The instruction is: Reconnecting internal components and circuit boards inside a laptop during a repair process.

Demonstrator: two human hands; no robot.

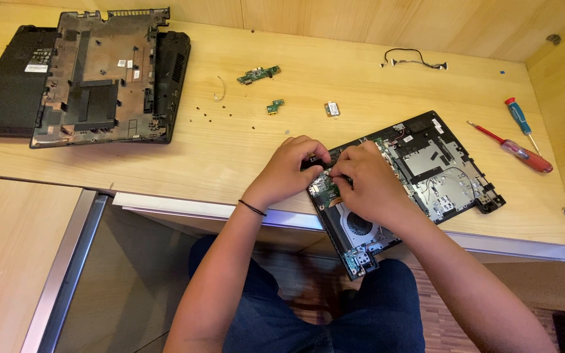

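An opened laptop base [426,167] lies tilted at the desk's front edge, its green board, fan [359,225] and metal plates showing. My left hand [292,167] curls over the base's left corner, fingertips pinching a small dark part there. Close beside it, my right hand [367,183] rests on the board, fingers bent down onto the same spot. What sits between the fingertips is hidden. A thin black band circles my left wrist.
A black laptop bottom cover and frame [80,75] lie at the far left. Two small green boards [258,74], a tiny module [332,108], several loose screws [210,117], a black cable [413,60] and two screwdrivers [521,153] are spread across the wooden desk [243,150].
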